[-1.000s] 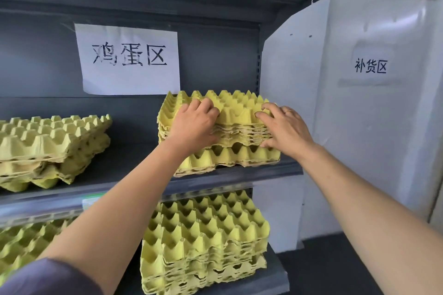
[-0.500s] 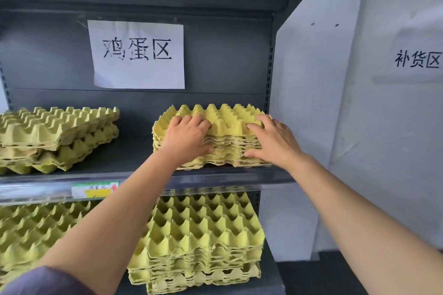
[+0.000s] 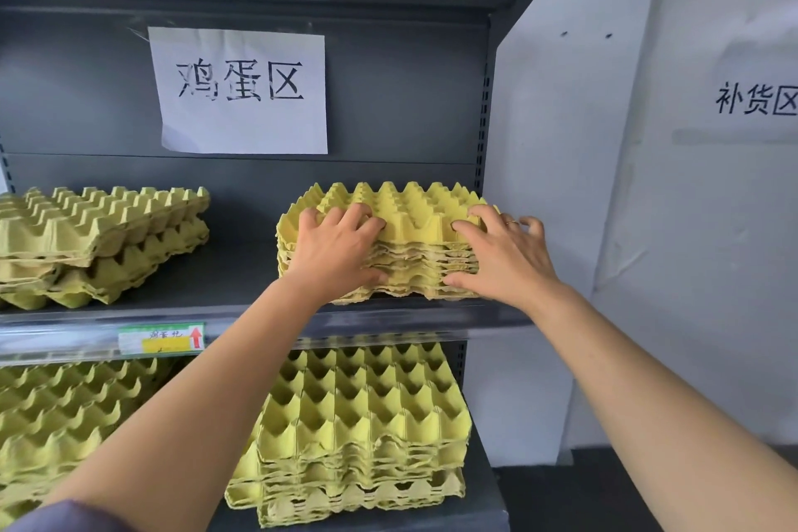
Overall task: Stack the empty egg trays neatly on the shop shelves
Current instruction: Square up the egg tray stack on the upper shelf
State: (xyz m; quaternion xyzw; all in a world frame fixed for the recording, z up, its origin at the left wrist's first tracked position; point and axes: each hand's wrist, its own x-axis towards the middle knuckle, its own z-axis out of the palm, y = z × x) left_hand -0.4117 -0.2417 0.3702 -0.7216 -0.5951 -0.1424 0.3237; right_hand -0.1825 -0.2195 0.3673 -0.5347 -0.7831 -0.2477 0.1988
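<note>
Your left hand (image 3: 341, 246), right hand (image 3: 501, 255) clasp egg tray stack (image 3: 414, 212) under paper sign (image 3: 242, 91), seated; crooked stack (image 3: 99, 238) left of sign probably needs tidying.

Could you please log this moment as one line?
left hand: holds tray stack | right hand: holds tray stack | tray stack: on shelf

Two bare forearms in shot, running down to two bare hands. The left hand (image 3: 341, 246) wears nothing, while the right hand (image 3: 505, 259) carries a thin gold-coloured ring (image 3: 512, 222) on one finger. Down in the lower left corner there's the edge of a dull purplish-grey sleeve (image 3: 64, 516), soft-looking fabric covering only the upper part of the left arm.
</note>
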